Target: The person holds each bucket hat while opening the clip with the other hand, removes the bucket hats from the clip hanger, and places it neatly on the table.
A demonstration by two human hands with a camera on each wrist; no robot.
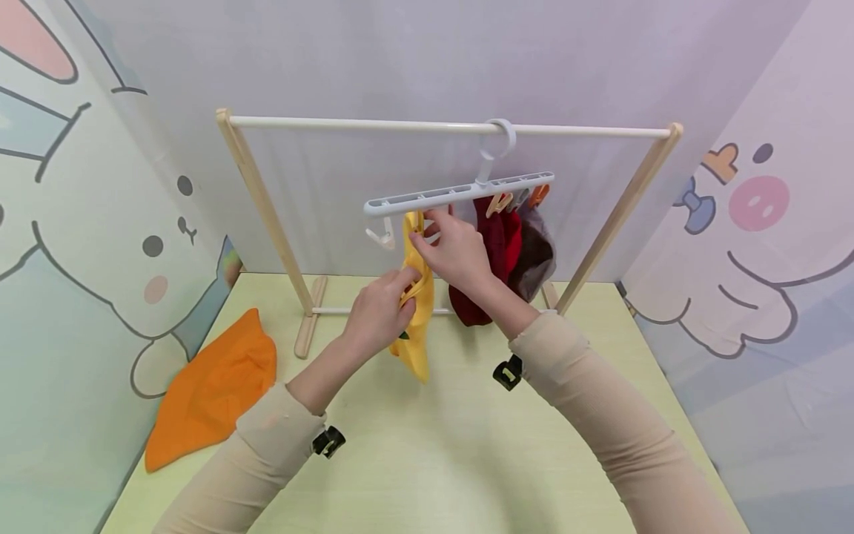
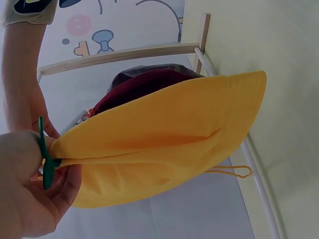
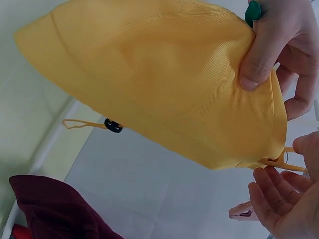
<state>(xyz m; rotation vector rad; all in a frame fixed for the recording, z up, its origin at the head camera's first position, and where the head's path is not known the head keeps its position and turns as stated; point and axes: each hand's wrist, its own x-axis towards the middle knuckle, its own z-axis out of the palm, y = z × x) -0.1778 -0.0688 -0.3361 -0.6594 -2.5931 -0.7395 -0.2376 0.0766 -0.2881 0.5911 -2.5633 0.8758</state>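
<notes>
A yellow hat [image 1: 419, 319] with a green leaf-shaped piece [image 2: 49, 164] hangs folded below the left part of a pale hanger [image 1: 427, 199]. My left hand [image 1: 382, 310] pinches its crown between thumb and fingers, beside the leaf piece. A yellow clip [image 3: 285, 163] bites the hat's edge under the hanger. Around that clip is my right hand [image 1: 457, 248], its thumb and fingers spread apart and loosely bent, very near or touching the clip. From the hat dangles a yellow cord with a black toggle [image 3: 113, 125].
Dark red [image 1: 475, 289] and brown-grey hats [image 1: 537, 256] hang on the hanger's right half, near an orange clip [image 1: 539, 195]. A white clip [image 1: 382, 239] dangles at its left end. The hanger hooks over a white rail [image 1: 367, 124]. An orange hat [image 1: 213, 393] lies on the table's left.
</notes>
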